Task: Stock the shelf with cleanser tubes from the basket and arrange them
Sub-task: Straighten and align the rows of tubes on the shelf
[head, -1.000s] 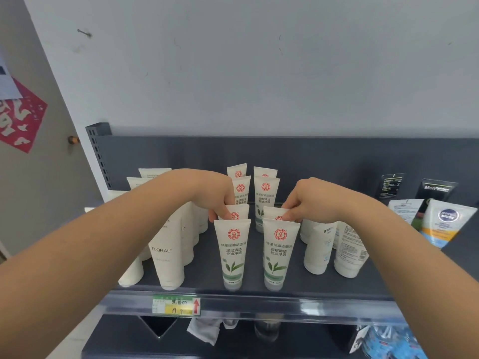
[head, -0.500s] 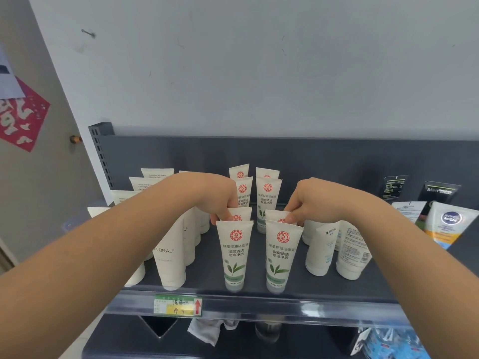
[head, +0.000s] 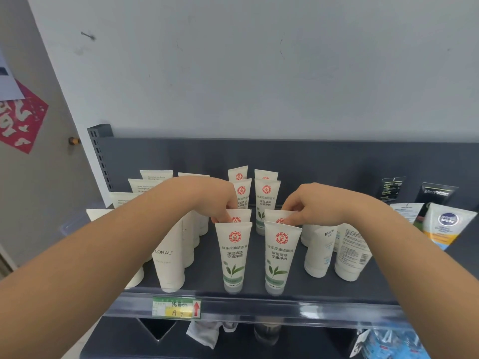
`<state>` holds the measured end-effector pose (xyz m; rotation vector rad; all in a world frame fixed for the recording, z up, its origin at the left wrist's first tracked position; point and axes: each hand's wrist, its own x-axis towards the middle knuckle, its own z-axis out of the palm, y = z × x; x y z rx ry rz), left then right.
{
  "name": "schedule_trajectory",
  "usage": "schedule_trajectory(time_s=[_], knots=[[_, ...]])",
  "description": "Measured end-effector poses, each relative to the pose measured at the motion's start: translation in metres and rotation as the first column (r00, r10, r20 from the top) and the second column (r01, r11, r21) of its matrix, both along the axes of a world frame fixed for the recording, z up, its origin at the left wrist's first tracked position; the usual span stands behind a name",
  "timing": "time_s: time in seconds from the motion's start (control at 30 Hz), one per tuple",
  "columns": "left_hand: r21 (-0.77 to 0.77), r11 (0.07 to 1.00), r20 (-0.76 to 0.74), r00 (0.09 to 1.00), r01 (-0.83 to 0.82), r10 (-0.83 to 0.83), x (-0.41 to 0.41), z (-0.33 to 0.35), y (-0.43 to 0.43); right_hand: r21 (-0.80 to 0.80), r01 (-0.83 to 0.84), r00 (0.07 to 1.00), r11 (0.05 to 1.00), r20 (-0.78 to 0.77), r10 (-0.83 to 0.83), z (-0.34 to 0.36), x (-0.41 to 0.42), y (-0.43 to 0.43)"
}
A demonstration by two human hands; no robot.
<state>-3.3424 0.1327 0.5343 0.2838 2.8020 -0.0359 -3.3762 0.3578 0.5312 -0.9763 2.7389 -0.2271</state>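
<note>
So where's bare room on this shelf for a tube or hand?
Bare shelf front right, between back-label tube and Nivea tube; also between FLORAL tube and front green-tea tube. Narrow lane between the green-tea rows, where left hand and right hand pinch second-row tubes. Crowded: left white tubes.

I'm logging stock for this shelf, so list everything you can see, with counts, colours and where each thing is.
green tea cleanser tubes: eight, white with green leaf, two columns mid-shelf
FLORAL tubes: several, white, shelf's left
back-label tubes: at least two, white, right of the columns
Nivea Men tube: one, white, blue and orange, far right
black tubes: two, back right
price tag: one, green and yellow, front rail
shelf: one, dark grey
red paper cutout: one, left wall
left hand: pinches second left-column tube
right hand: pinches second right-column tube
</note>
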Motion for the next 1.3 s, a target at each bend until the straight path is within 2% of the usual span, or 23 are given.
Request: schedule_trajectory(time_s=[0.27, 0.43, 0.53, 0.6, 0.63, 0.73, 0.93, 1.13, 1.3], knots=[[-0.038, 0.999, -0.036, 0.999, 0.029, -0.031, 0.000, -0.001, 0.001, -0.019, 0.009, 0.998, 1.000, -0.068, -0.010, -0.005, 0.001, -0.003], [0.055, 0.998, -0.006, 1.000, 0.026, -0.026, 0.005, 0.013, 0.001, -0.075, 0.010, 0.999, 0.997, -0.036, -0.013, 0.002, 0.000, -0.001], [0.128, 0.992, -0.182, 0.983, 0.008, 0.016, -0.001, 0.028, -0.001, -0.168, 0.037, 0.992, 0.985, -0.109, -0.056, 0.008, -0.008, -0.001], [0.120, 0.993, -0.319, 0.946, -0.016, 0.054, -0.012, 0.029, -0.002, -0.222, 0.063, 0.979, 0.973, -0.175, -0.103, 0.010, -0.019, -0.006], [0.109, 0.994, -0.338, 0.939, -0.031, 0.066, -0.019, 0.027, -0.002, -0.240, 0.075, 0.974, 0.968, -0.192, -0.123, 0.010, -0.026, -0.009], [0.051, 0.996, -0.302, 0.949, -0.075, 0.087, -0.041, 0.018, 0.001, -0.219, 0.117, 0.966, 0.969, -0.201, -0.162, 0.004, -0.047, -0.023], [0.011, 0.994, -0.241, 0.964, -0.108, 0.107, -0.069, -0.004, 0.001, -0.040, 0.137, 0.979, 0.990, -0.144, -0.142, -0.017, -0.072, -0.040], [-0.014, 0.996, -0.240, 0.967, -0.088, 0.082, -0.071, -0.011, 0.001, -0.087, 0.133, 0.982, 0.987, -0.124, -0.143, -0.019, -0.072, -0.035], [-0.062, 0.998, -0.171, 0.985, -0.011, 0.000, -0.058, -0.003, 0.000, -0.096, 0.089, 0.995, 0.991, -0.036, -0.093, -0.011, -0.058, -0.018]])
